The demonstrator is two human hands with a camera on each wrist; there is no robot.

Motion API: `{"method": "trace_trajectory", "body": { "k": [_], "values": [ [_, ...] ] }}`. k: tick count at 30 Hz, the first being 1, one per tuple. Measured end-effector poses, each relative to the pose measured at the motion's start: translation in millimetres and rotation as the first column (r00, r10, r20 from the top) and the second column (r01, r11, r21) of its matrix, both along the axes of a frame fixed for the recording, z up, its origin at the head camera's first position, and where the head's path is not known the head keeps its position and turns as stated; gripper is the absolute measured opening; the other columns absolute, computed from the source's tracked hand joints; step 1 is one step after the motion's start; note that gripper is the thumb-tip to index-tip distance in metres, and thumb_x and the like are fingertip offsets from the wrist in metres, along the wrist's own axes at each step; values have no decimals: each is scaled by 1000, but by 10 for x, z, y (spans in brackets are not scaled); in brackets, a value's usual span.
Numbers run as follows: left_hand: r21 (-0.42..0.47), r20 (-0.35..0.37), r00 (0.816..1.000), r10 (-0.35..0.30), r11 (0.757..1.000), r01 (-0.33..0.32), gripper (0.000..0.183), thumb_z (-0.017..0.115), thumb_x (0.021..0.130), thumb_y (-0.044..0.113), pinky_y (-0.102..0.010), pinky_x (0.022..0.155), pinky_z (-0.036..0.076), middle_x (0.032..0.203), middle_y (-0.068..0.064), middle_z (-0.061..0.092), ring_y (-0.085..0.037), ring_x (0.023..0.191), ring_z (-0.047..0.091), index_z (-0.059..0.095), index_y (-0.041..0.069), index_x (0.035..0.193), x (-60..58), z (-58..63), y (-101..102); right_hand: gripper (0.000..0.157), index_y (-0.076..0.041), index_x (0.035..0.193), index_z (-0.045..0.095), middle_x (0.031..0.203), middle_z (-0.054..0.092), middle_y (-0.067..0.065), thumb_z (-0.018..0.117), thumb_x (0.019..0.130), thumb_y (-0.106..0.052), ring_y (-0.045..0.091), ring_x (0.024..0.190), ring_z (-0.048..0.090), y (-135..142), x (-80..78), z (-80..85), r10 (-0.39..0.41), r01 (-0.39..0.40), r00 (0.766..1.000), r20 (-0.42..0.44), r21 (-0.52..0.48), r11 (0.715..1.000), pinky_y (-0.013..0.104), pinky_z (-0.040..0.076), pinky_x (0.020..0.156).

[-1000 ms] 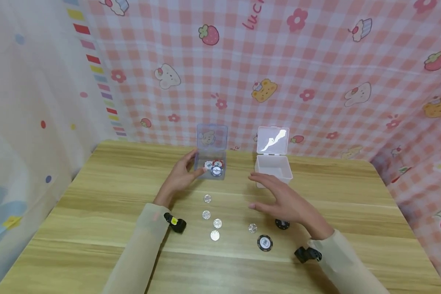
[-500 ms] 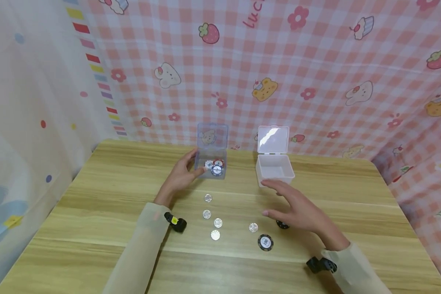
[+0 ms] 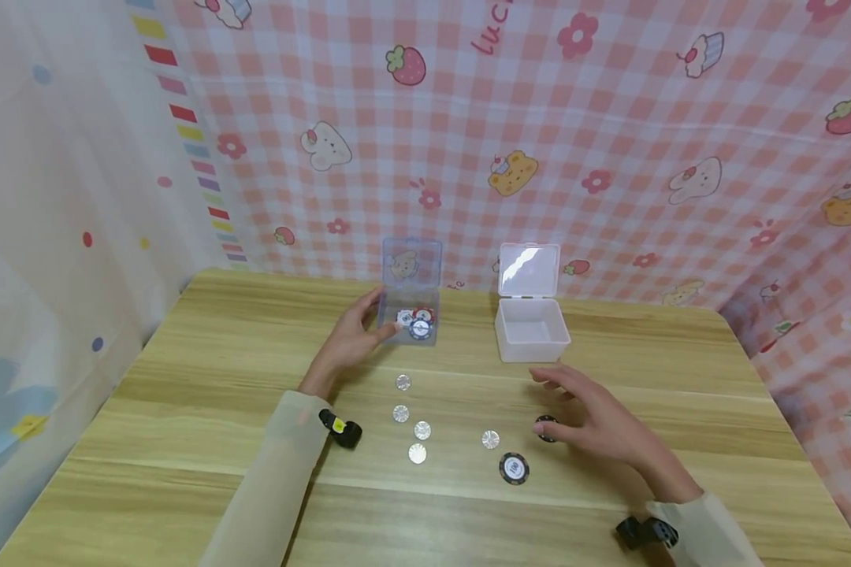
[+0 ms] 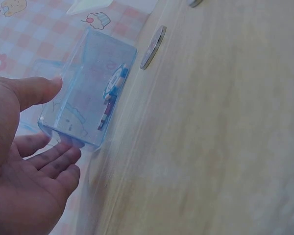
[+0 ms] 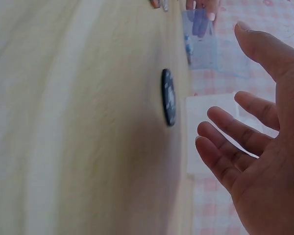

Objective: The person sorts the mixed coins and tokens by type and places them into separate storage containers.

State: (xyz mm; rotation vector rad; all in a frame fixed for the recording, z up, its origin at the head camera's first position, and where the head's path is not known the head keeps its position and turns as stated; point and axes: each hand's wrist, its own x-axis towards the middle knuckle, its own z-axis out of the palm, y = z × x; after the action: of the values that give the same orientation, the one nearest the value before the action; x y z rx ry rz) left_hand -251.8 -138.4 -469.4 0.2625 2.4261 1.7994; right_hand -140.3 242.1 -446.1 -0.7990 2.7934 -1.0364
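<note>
My left hand (image 3: 351, 335) holds the left side of a clear bluish plastic box (image 3: 429, 337), thumb at its near side and fingers against its outer wall. Its lid stands up. Inside lie a white chip (image 3: 405, 318), a red poker chip (image 3: 423, 316) and a blue poker chip (image 3: 421, 329). My right hand (image 3: 603, 421) hovers, fingers spread and holding nothing, over a black poker chip (image 3: 548, 432), which the thumb partly covers. The right wrist view shows that chip (image 5: 168, 98) apart from the fingers. Another black chip (image 3: 514, 468), marked 100, lies nearer me.
A white plastic box (image 3: 532, 350) with raised lid stands at the back right; no contents show. Several silvery discs lie between the arms, among them one disc (image 3: 491, 439) beside the black chips. A checked curtain (image 3: 454, 118) hangs behind the wooden table (image 3: 184, 394).
My right hand has drawn back to the right and toward me, from in front of the white box to over the black chip. The left hand stays at the bluish box.
</note>
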Motion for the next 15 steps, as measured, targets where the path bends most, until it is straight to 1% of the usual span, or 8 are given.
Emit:
{"method": "trace_trajectory", "body": {
  "k": [2,6,10,13,15],
  "values": [
    [1,5,1000,2,1000,-2,77,66,87,15,-36,115,28,150,-13,31,-27,139,30,22,16,150,3,-2,6,70,-20,137,46,129,54,-4,72,77,-46,17,111,53,47,17,-36,-14,14,1000,9,7,1000,43,46,93],
    [-2,9,1000,4,1000,-4,77,67,87,16,-37,115,28,151,-13,31,-27,139,31,22,16,150,5,-6,12,71,-21,136,47,123,56,-7,74,75,-46,13,110,54,116,49,-88,-56,55,997,59,20,998,41,47,94],
    [-5,9,1000,5,1000,-5,77,67,87,17,-37,115,27,151,-13,31,-27,139,30,22,16,150,7,-6,10,71,-24,134,49,115,56,-9,75,73,-49,11,103,54,160,68,-132,-89,84,991,95,49,995,33,49,89],
    [-7,3,1000,1,1000,-1,77,67,87,17,-37,115,27,151,-13,31,-27,139,30,22,15,150,4,-9,3,66,-26,129,54,112,56,-11,76,71,-50,11,98,52,180,68,-167,-109,103,987,120,61,993,28,47,84],
    [-8,1,1000,0,1000,0,77,67,87,18,-37,115,27,151,-13,31,-27,139,30,22,14,150,-2,-18,-2,61,-29,125,57,113,55,-12,77,70,-48,10,99,51,185,62,-186,-116,108,983,142,62,992,28,47,86]
  ]
}}
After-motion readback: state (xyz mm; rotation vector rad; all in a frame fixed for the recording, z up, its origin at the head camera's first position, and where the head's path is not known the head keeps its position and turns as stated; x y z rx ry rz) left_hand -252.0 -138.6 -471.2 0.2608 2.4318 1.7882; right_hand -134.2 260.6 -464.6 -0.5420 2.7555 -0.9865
